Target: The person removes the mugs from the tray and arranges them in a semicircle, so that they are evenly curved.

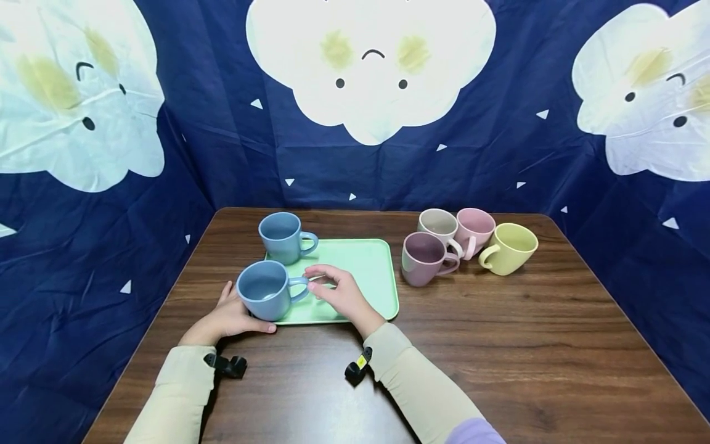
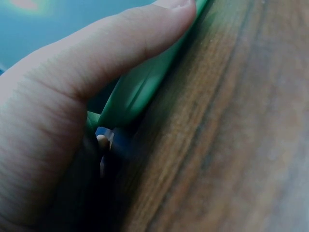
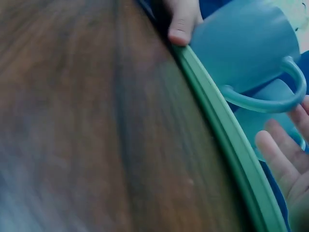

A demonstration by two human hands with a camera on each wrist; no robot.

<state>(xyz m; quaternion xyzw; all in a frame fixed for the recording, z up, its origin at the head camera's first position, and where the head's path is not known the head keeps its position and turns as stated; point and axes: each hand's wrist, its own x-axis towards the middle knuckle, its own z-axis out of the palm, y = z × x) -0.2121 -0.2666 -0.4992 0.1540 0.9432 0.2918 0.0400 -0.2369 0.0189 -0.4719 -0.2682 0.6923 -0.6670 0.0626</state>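
Note:
A blue mug stands upright on the near left part of a light green tray, handle to the right. My left hand lies spread against its left side, the thumb straight along the tray's front rim in the left wrist view; its other fingers are mostly hidden behind the mug. Beside the handle, my right hand has its fingers apart and loosely bent. The fingertips are at the handle; whether they touch it I cannot tell. A second blue mug stands behind, at the tray's far left corner, handle also to the right.
Right of the tray stands a group of mugs: purple, grey-beige, pink and yellow. They rest on the brown wooden table. A dark blue cloth with white clouds hangs around the table's back and sides.

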